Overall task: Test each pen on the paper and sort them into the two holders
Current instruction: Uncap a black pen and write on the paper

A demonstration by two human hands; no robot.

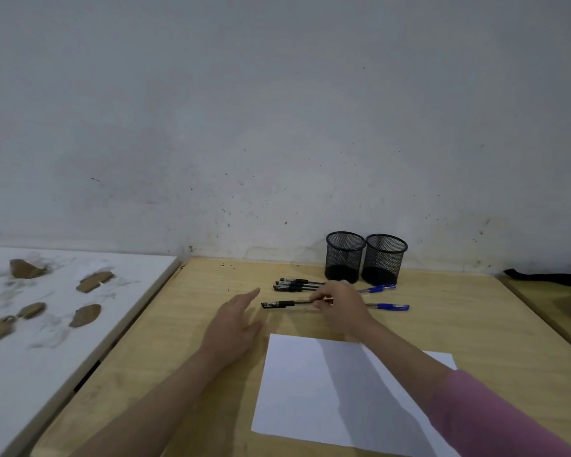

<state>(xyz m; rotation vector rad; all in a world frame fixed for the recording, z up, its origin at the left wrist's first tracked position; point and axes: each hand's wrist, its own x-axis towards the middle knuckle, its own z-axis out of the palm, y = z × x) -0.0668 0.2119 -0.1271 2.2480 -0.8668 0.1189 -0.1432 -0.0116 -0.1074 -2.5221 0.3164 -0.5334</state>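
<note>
- Wooden table [185, 328]: light-grained top set against a grey, speckled wall [277, 110].
- Sheet of white paper [314, 390]: lies flat on the near part of the table, blank where visible; the right forearm crosses above its right side.
- Right hand [343, 305]: reaches forward past the paper, fingertips pinched together on a black pen [279, 304]; the pen lies roughly level, its capped end pointing left.
- Left hand [234, 321]: palm turned inward, fingers straight and held together, thumb apart, empty; its fingertips are near the black pen's left end but not touching it.
- Cluster of black pens [297, 284]: lies on the table just beyond the held pen, near the left holder.
- Two blue pens [389, 306]: lie on the table to the right of the right hand, one farther back than the other.
- Two black mesh holders [345, 257]: stand upright side by side, touching or nearly so, at the table's far edge by the wall; both look empty.
- Pink sleeve [495, 420]: covers the right forearm.
</note>
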